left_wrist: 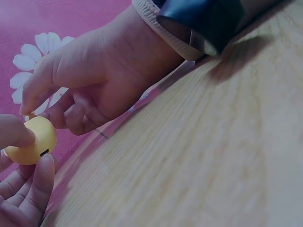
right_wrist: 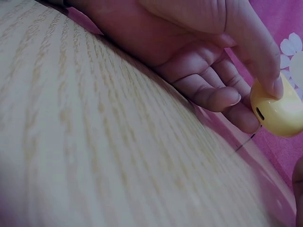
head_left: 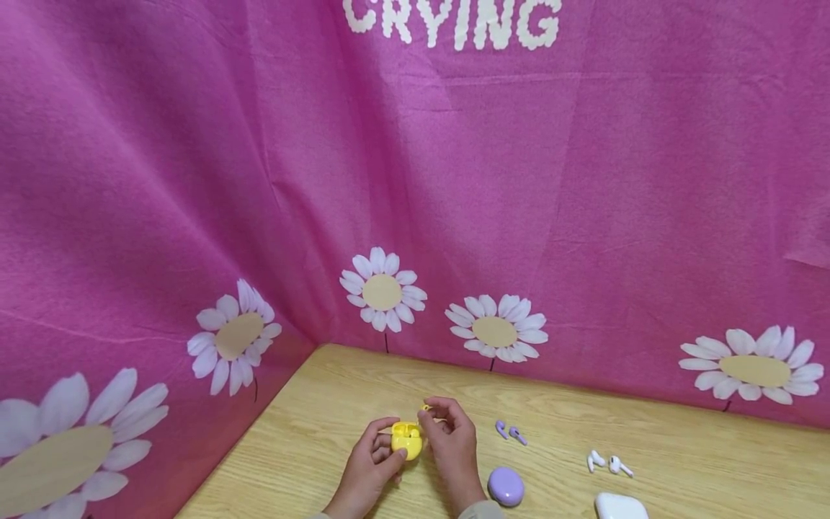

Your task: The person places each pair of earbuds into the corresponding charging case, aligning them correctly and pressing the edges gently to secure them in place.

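Note:
My left hand point(head_left: 371, 465) grips a yellow earbud case point(head_left: 407, 448), its thumb on the front and fingers behind. The case's lid is up, and a yellow earbud point(head_left: 415, 433) shows inside it. Just above the case's right side, my right hand point(head_left: 456, 445) pinches another yellow earbud point(head_left: 425, 409) between thumb and index finger; most of that earbud is hidden by the fingertips. A dark charging port shows on the underside of the rounded case point(right_wrist: 279, 116) in the right wrist view.
Right of the hands lie two purple earbuds point(head_left: 511, 432) and a round purple case point(head_left: 506, 486). Further right are two white earbuds point(head_left: 608, 463) and a white case point(head_left: 620, 507), cut off by the frame. A pink daisy-print cloth point(head_left: 519, 180) stands behind the wooden table point(head_left: 292, 411).

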A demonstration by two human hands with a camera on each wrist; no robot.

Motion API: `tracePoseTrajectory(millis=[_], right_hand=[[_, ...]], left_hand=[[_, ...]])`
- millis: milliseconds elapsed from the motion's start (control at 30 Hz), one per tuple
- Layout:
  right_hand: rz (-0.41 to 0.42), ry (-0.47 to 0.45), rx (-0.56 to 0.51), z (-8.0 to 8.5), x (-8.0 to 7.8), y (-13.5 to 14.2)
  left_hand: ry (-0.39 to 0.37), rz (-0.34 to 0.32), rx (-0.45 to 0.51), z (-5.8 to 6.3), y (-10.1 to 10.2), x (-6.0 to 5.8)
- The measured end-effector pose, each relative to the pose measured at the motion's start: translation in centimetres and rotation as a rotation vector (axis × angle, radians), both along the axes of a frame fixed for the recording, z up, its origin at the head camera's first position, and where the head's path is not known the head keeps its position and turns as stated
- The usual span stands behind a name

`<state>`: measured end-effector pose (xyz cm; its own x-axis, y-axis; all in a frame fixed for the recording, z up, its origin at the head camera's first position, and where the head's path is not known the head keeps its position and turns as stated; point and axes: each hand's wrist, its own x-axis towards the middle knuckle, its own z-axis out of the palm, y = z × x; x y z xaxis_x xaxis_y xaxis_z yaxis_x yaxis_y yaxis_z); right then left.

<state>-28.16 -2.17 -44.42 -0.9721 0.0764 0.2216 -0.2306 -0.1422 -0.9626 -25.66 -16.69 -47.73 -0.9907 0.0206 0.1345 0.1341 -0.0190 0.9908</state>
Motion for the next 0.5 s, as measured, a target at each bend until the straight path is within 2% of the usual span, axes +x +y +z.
tracePoseTrajectory(millis=[267,500], right_hand=[[0.000,-0.009,0.035,0.0,0.2,-0.1],[-0.009,0.034,0.049,-2.4,-1.7,-0.5]], left_hand=[[-0.013,0.002,-0.024,0.0,0.0,0.2],[-0.011,0.005,-0.030,-0.1,0.0,0.0]])
